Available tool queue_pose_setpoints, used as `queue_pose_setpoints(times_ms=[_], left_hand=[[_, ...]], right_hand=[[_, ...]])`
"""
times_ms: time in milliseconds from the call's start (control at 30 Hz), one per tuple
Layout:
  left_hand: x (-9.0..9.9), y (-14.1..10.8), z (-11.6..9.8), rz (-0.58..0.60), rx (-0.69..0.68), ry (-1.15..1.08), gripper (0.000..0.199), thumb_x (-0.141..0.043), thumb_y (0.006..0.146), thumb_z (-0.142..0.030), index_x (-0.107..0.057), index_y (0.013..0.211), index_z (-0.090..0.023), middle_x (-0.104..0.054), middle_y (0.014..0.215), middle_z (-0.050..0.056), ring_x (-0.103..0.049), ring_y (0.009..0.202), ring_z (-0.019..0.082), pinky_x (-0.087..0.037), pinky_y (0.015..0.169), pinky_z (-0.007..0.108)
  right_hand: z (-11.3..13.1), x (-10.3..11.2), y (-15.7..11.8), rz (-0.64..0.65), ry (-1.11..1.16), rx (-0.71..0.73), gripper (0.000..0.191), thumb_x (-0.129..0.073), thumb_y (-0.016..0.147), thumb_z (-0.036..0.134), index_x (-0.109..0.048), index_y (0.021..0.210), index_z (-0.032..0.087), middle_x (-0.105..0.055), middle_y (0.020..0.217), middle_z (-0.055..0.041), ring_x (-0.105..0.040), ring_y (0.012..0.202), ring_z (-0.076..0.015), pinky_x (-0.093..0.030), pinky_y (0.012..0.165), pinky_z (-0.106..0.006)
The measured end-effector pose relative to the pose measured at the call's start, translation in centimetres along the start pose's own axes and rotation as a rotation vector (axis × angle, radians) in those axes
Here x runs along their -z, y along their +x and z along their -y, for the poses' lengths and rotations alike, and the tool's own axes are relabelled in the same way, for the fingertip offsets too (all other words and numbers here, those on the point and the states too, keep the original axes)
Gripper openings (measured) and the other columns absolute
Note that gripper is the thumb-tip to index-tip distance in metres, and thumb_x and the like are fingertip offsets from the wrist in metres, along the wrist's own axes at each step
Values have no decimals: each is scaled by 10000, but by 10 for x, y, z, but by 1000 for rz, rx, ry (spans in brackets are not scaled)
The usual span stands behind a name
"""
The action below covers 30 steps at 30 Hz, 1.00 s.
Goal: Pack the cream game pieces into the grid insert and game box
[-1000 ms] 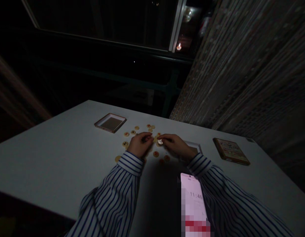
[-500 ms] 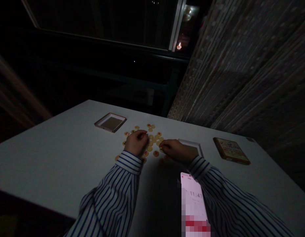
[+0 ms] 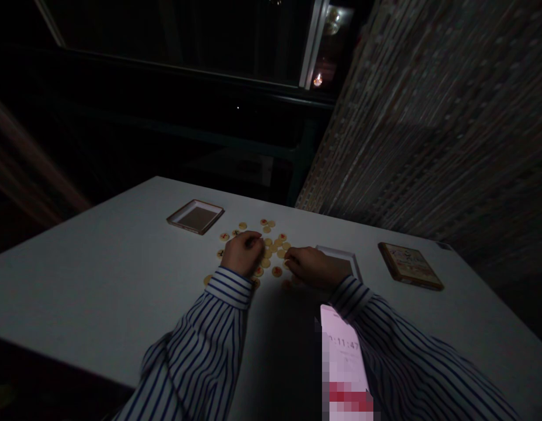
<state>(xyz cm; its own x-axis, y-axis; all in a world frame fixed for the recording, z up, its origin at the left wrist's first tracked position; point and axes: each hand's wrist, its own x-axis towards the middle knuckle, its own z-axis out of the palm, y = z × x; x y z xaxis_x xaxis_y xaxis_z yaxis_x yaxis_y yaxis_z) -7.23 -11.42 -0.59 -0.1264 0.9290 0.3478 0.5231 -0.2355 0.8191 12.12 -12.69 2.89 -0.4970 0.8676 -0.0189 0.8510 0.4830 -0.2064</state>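
Note:
Round yellowish xiangqi pieces [image 3: 276, 271], some with red or black characters, lie scattered mid-table. My left hand [image 3: 243, 252] is closed among them, thumb and fingers curled together; what is in it, if anything, is hidden. To the right, my right hand [image 3: 312, 266] has its fingers pinched down on a xiangqi piece [image 3: 287, 264] at the edge of the cluster. Beyond that hand is a shallow open tray [image 3: 356, 263], partly covered by it. Both sleeves are striped blue and white.
On the white table [image 3: 99, 280], another shallow box half [image 3: 196, 217] lies at the back left. A flat box with a printed picture [image 3: 410, 266] is at the right. A lit phone [image 3: 343, 345] stands near my right forearm. String curtains [image 3: 428, 117] hang behind the table.
My right fingers have shifted very slightly on the piece, and its dark mark no longer shows. My left hand keeps its place; the whole view has moved a little.

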Motion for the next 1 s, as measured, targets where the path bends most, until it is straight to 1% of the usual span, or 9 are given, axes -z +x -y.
queue_pose_setpoints(times_ms=[133, 500, 733, 867, 1000], left_hand=[[0, 0, 0, 18, 17, 31, 244, -532, 725, -341, -654, 858, -177, -677, 782, 41, -622, 717, 157, -487, 685, 276], [0, -1, 1, 62, 3, 89, 245, -529, 738, -349, -653, 866, -182, -683, 816, 39, -624, 745, 155, -484, 706, 269], [-4, -1, 3, 101, -21, 149, 234, -522, 748, -329, -649, 883, -186, -680, 834, 39, -619, 760, 148, -478, 710, 253], [-3, -2, 2, 115, -25, 197, 245, -514, 757, -335, -646, 906, -191, -681, 859, 41, -620, 788, 156, -480, 719, 256], [-1, -3, -2, 115, -51, 242, 243, -521, 751, -319, -648, 915, -191, -680, 881, 45, -618, 816, 169, -479, 754, 275]], right_hand=[[3, 2, -1, 21, -51, 10, 280, -379, 865, 339, -608, 865, 178, -648, 873, -78, -571, 761, -178, -311, 594, -261], [6, 1, 0, 37, -121, 5, 288, -353, 874, 333, -592, 906, 175, -632, 920, -88, -568, 817, -187, -334, 645, -265], [8, 3, 0, 77, -186, -20, 305, -309, 883, 311, -581, 902, 173, -628, 922, -75, -563, 819, -178, -333, 629, -259], [6, 4, -1, 18, -149, -16, 279, -346, 874, 318, -583, 934, 184, -627, 945, -64, -557, 860, -175, -341, 666, -254], [2, 3, 1, -60, -127, -27, 263, -359, 866, 300, -589, 925, 185, -631, 926, -63, -548, 854, -167, -343, 695, -252]])
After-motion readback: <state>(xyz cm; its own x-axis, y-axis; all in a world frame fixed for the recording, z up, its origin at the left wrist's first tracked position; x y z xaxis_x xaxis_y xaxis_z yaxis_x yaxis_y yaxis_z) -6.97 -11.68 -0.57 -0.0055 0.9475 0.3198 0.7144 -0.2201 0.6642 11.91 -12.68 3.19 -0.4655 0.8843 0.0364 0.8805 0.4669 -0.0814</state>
